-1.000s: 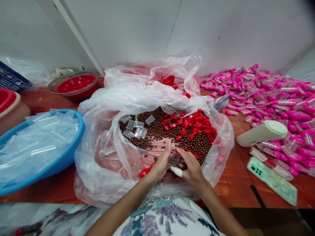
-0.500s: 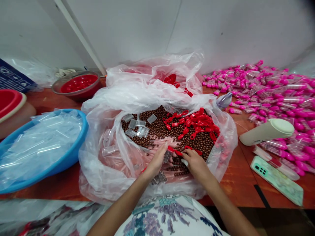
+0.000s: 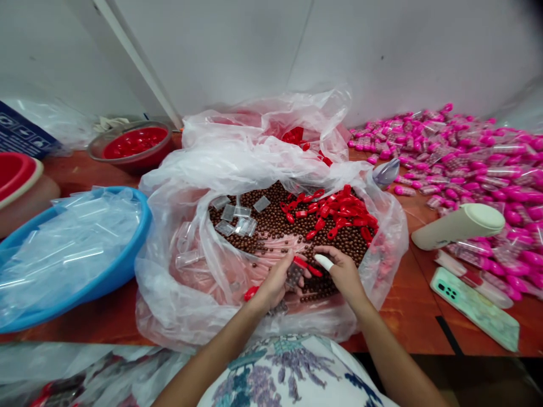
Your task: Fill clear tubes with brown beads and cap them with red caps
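Observation:
My left hand (image 3: pixel 275 285) is closed around a small clear plastic container (image 3: pixel 293 276) with brown beads in it. A red cap (image 3: pixel 309 266) sits at the container's upper end and points toward my right hand. Just right of that cap, my right hand (image 3: pixel 345 276) has its fingers apart and holds nothing; a white cover (image 3: pixel 324 262) wraps its thumb. Under both hands, brown beads (image 3: pixel 271 226) lie in a large clear plastic bag (image 3: pixel 169 305). Loose red caps (image 3: pixel 343 209) and empty clear containers (image 3: pixel 242 220) rest on the beads. Another red piece (image 3: pixel 251 293) shows beside my left wrist.
At left stands a blue basin (image 3: pixel 144 226) of clear plastic pieces, with a bowl of red parts (image 3: pixel 136 142) behind it. Pink-capped tubes (image 3: pixel 458 164) are heaped at right. Nearer lie a pale bottle (image 3: pixel 458 226), a phone (image 3: pixel 475 308) and a clear scoop (image 3: pixel 386 172).
My right hand has let go of the red cap and drawn slightly right, its fingers spreading. My left hand still holds the container, and the red piece by its wrist shows more.

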`<move>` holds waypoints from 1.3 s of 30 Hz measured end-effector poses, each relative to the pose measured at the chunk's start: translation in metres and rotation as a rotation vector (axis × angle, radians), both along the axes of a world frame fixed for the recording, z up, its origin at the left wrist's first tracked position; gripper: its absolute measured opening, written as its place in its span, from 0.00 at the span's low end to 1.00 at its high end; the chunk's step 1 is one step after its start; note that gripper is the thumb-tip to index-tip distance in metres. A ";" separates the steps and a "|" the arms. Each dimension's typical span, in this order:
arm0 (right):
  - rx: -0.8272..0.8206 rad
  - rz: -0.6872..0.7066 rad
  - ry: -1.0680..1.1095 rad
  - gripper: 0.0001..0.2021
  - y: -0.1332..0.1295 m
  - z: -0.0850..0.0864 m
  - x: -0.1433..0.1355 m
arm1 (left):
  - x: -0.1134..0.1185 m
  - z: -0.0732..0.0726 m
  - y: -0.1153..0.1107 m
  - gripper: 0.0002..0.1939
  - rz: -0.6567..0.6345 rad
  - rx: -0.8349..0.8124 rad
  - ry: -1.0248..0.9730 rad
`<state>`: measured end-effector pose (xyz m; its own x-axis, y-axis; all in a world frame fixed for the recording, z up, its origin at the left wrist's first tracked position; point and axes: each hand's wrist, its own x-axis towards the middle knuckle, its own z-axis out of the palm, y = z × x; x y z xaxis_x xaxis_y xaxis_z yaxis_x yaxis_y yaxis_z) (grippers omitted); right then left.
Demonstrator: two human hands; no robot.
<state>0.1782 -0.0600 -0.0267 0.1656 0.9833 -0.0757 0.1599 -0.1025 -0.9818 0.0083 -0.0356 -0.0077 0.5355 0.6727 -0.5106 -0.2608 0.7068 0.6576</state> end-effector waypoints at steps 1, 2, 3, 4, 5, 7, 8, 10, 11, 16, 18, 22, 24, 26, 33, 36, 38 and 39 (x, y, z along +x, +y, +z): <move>-0.010 0.018 0.062 0.12 0.001 0.004 -0.004 | 0.002 -0.001 -0.001 0.23 -0.005 0.006 0.008; -0.011 0.039 0.103 0.12 0.002 0.008 -0.008 | 0.003 -0.002 -0.003 0.23 -0.010 0.014 0.022; -0.004 0.058 0.124 0.12 0.003 0.012 -0.012 | 0.005 -0.003 -0.004 0.24 -0.017 0.021 0.038; 0.008 0.077 0.127 0.12 0.003 0.016 -0.015 | 0.006 -0.004 -0.005 0.25 -0.024 0.028 0.054; 0.023 0.097 0.112 0.12 0.003 0.019 -0.018 | 0.007 -0.005 -0.007 0.26 -0.030 0.038 0.066; 0.051 0.141 0.041 0.12 0.001 0.023 -0.020 | 0.009 -0.007 -0.008 0.28 -0.045 0.055 0.081; 0.067 0.164 -0.008 0.12 -0.001 0.023 -0.021 | 0.009 -0.008 -0.009 0.28 -0.045 0.063 0.090; 0.101 0.209 -0.103 0.15 -0.003 0.023 -0.020 | 0.010 -0.008 -0.010 0.29 -0.029 0.073 0.111; 0.120 0.228 -0.138 0.16 -0.004 0.023 -0.019 | 0.010 -0.008 -0.010 0.30 -0.017 0.075 0.119; 0.130 0.211 -0.139 0.18 -0.006 0.023 -0.021 | 0.011 -0.004 -0.008 0.31 -0.001 0.117 0.141; 0.095 0.177 -0.104 0.18 -0.007 0.024 -0.023 | 0.010 -0.002 -0.008 0.32 -0.008 0.144 0.153; 0.171 0.270 -0.221 0.22 -0.009 0.027 -0.019 | 0.008 -0.002 -0.009 0.30 -0.041 0.184 0.197; 0.242 0.386 -0.299 0.26 -0.009 0.029 -0.015 | 0.008 -0.002 -0.009 0.30 -0.035 0.182 0.212; 0.270 0.445 -0.308 0.28 -0.009 0.031 -0.013 | 0.008 -0.002 -0.008 0.30 -0.027 0.183 0.203; 0.112 0.067 0.098 0.21 -0.006 0.025 -0.027 | 0.012 0.005 -0.004 0.31 -0.085 0.226 0.202; 0.126 0.082 0.130 0.21 -0.009 0.024 -0.031 | 0.014 0.004 -0.006 0.31 -0.081 0.227 0.211; 0.176 0.132 0.074 0.22 -0.012 0.026 -0.031 | 0.015 0.003 -0.007 0.31 -0.072 0.237 0.207; 0.198 0.159 0.037 0.23 -0.013 0.027 -0.031 | 0.015 0.002 -0.007 0.31 -0.070 0.241 0.207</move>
